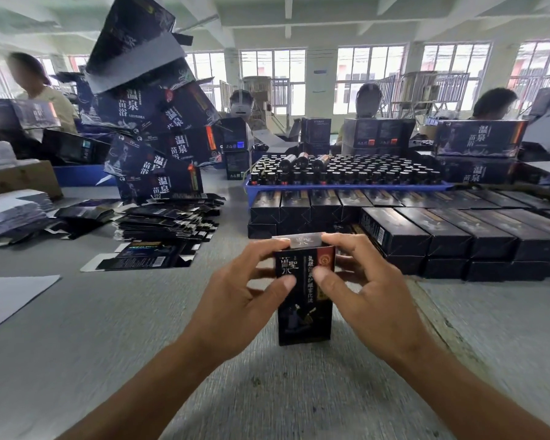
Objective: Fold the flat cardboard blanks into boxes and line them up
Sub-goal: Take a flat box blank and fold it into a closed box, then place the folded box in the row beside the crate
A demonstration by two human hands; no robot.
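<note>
The box [304, 300] stands upright on the grey desk [108, 328], with bare felt-like surface to its left, right and front. Just behind it lie rows of finished boxes [426, 236], flat and close-packed, two layers deep, leaving little room that way. The left hand [235, 290] and right hand [365, 287] both grip the box near its top, thumbs on the printed front, fingers curled over the pale top flap [302, 241]. Behind the rows, a blue tray [346, 187] holds many dark capped bottles [346, 171]. Left of the box, well apart, lies a stack of flat glossy blanks [165, 222], and behind that a leaning pile of bigger dark cartons [159, 128].
</note>
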